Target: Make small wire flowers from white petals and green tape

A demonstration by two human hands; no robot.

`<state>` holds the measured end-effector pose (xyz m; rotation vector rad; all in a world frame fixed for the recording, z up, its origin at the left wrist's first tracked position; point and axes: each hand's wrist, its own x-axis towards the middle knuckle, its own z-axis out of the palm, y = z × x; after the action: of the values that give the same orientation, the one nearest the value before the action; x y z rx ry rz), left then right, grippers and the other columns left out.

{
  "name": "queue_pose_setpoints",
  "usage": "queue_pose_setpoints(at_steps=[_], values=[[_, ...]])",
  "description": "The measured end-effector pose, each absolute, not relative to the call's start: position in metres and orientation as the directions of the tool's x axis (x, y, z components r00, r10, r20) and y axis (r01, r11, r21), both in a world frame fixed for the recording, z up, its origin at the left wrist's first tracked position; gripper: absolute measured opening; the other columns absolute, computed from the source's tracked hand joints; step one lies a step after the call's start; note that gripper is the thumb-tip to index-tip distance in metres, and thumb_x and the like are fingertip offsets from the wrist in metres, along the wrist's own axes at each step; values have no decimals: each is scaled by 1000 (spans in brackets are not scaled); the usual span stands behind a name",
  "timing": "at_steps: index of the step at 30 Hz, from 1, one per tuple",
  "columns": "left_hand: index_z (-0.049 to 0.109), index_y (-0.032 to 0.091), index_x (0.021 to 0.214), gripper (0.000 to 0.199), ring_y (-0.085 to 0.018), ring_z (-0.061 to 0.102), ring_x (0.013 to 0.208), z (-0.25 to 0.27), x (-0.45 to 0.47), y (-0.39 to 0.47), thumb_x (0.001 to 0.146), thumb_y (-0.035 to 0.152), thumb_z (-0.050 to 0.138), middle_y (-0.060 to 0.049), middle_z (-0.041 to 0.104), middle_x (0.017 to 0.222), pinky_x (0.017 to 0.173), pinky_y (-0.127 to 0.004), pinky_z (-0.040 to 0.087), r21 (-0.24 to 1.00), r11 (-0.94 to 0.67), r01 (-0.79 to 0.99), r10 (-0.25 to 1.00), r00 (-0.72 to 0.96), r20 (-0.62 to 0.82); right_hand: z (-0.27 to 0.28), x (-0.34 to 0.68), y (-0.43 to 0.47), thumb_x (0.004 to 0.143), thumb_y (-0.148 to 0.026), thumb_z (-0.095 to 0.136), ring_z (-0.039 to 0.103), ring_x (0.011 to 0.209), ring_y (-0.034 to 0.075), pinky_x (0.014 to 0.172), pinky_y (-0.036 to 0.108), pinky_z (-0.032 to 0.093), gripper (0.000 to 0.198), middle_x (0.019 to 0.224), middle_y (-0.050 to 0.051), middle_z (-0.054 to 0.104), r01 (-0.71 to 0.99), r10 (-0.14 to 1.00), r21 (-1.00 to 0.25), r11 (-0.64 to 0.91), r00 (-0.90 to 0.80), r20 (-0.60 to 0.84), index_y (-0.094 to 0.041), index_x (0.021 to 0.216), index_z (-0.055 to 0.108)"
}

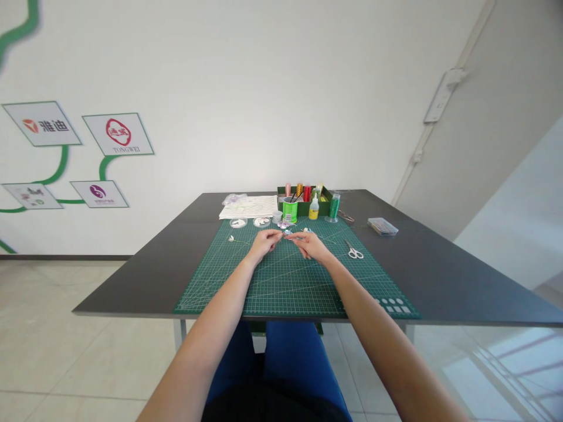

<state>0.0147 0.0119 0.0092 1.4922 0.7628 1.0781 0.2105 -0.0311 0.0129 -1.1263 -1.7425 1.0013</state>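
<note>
My left hand [264, 244] and my right hand [310, 244] meet over the green cutting mat [285, 293], fingertips close together. Both are closed in a pinch around a small pale-blue flower-like piece [287, 232]; its exact shape is too small to make out. Just beyond the fingers lies a purple flower-like piece [285, 224]. A small white flower [231, 238] on a thin stem rests left of my left hand. To the right of my right hand are white-handled scissors [354, 252], lying on the mat.
Behind the mat stand a green can [290, 211] with tools, a glue bottle [314, 208], a green thread spool [334, 206] and a dark green box [325, 207] of spools. Two shallow dishes [238, 223] and white sheets [250, 207] are back left. A clear case [382, 227] lies right.
</note>
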Motion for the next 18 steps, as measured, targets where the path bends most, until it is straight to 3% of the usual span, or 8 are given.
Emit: queue_pose_setpoints(at_steps=[4,18], values=[[72,11,83,41,-4,32,44,10,13,12,73,50,72,3,47,56,42,-19,19,977,-195,-90,885,412,215,15,211,-33,86,-38,52,35,27,7,33,17,28,46,34,-8,46,292,939,-910,294,-266,218,-9,118,68],[69,11,81,35,-5,42,44,7,14,15,68,43,75,0,56,63,39,-19,28,972,-223,-81,897,372,237,14,212,-33,87,-39,53,34,27,7,34,17,28,46,35,-8,46,280,935,-914,292,-286,211,-9,119,67]])
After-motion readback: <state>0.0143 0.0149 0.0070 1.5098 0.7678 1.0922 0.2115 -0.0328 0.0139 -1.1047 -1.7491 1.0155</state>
